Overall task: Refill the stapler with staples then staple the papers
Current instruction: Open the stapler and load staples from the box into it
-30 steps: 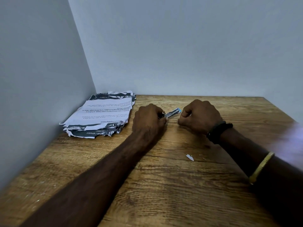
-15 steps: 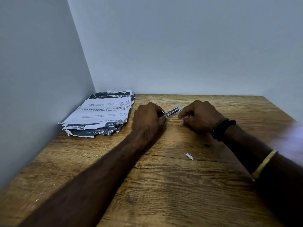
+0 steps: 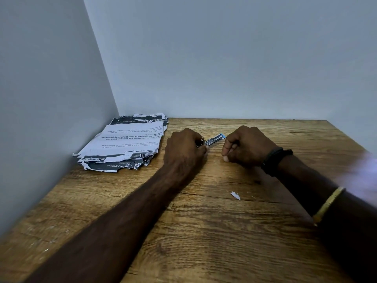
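Left hand (image 3: 184, 149) grips stapler (image 3: 214, 139) near tabletop's (image 3: 204, 242) far edge; right hand (image 3: 247, 148) curled, contents unclear. Steady stapler, feed staples straight.

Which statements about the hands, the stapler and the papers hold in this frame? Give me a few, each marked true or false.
1. The left hand grips the small silver metal stapler with a blue tip. True.
2. The stack of torn printed papers lies under the stapler. False: it lies apart from it, in the corner by the walls.
3. The right hand lies flat with its fingers straight. False: its fingers are curled.
4. A small white paper scrap lies on the brown wooden table. True.
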